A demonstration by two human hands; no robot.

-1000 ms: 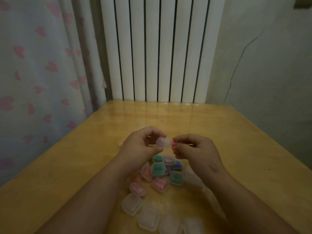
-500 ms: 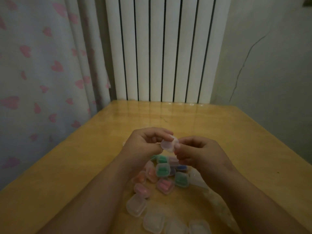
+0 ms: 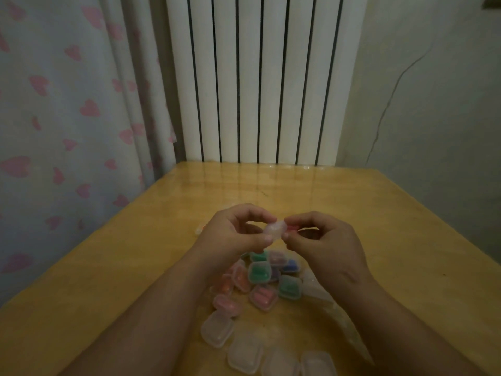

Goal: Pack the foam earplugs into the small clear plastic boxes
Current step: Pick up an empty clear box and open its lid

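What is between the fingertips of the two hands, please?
In the head view: a small clear box, held by the left hand, and a pink earplug, pinched by the right hand, close beside the box.

Nothing legible shows in this dim view: no text, label, brand or number can be read on the small clear plastic boxes (image 3: 217, 332), on the glossy yellow wooden bench (image 3: 122, 267), or on the pale curtain printed with pink hearts (image 3: 54, 131)
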